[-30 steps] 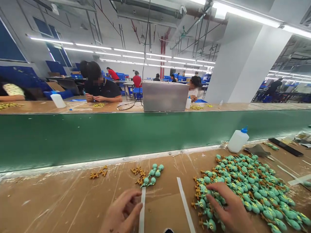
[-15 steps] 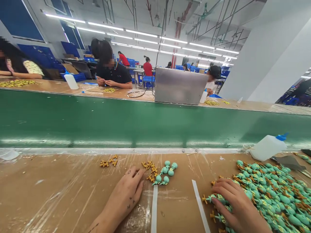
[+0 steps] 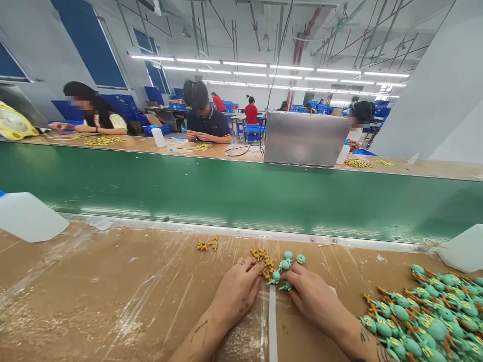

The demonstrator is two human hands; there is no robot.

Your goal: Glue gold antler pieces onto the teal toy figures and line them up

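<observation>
Both hands are now brought together: right hand (image 3: 315,299), fingers loosely spread, is laid against small teal rubber figures (image 3: 284,267) at its eleven o'clock; left hand (image 3: 237,291), uncurled, is rested on tiny orange plastic pieces (image 3: 266,261).

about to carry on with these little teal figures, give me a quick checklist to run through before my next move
1. Both hands at the small cluster: ok. The left hand and right hand rest on the bench, one on each side of it.
2. Small teal figures within reach: ok, right at the fingertips.
3. Orange pieces near: ok, beside the left fingers; a second small group lies further left.
4. Anything gripped: cannot tell, the fingers hide what is under them.
5. Big pile of teal figures close: ok, by the right forearm.
6. White bottle upright: not ok, it lies on its side at the right edge.
</observation>
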